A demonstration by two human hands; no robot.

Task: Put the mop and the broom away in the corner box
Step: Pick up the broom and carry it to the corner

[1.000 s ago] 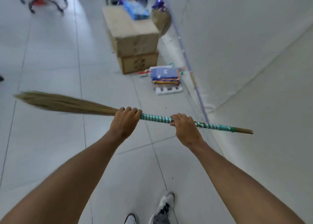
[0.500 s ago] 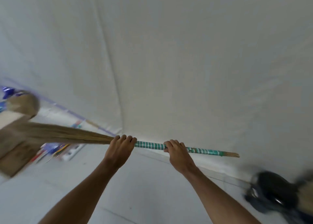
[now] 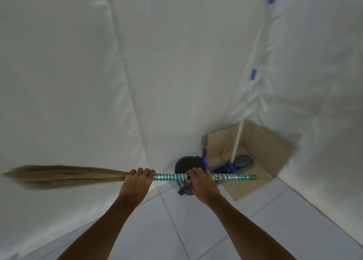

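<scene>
Both-handed broom (image 3: 169, 177), bucket (image 3: 188, 164) before box (image 3: 253, 141)

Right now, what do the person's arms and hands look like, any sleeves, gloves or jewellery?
Both forearms are bare as far as the picture shows: no sleeve reaches into view. The left hand and the right hand wear no gloves, and no watch, bracelet or ring shows on either wrist or on the fingers that can be seen. The upper arms lie outside the picture, so short sleeves cannot be ruled out.
</scene>
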